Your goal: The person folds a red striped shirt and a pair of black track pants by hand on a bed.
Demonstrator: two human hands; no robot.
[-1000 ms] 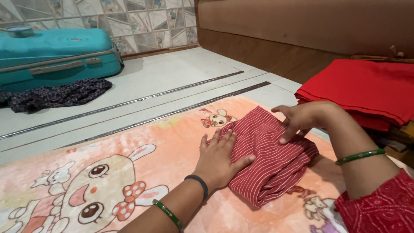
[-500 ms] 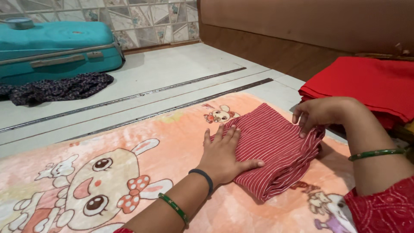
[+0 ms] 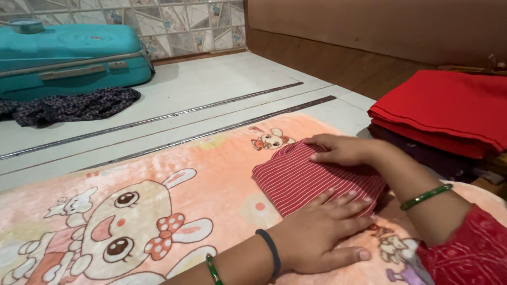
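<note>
While the red striped cloth (image 3: 311, 177) lies folded into a compact bundle on the peach cartoon blanket (image 3: 158, 211), it is pressed flat by both hands. The left hand (image 3: 322, 232) is spread wide on its near edge, the right hand (image 3: 340, 150) laid flat, fingers together, on its far edge. Folding appears nearly finished; only smoothing and stacking beside the red folded pile (image 3: 443, 111) seem left.
</note>
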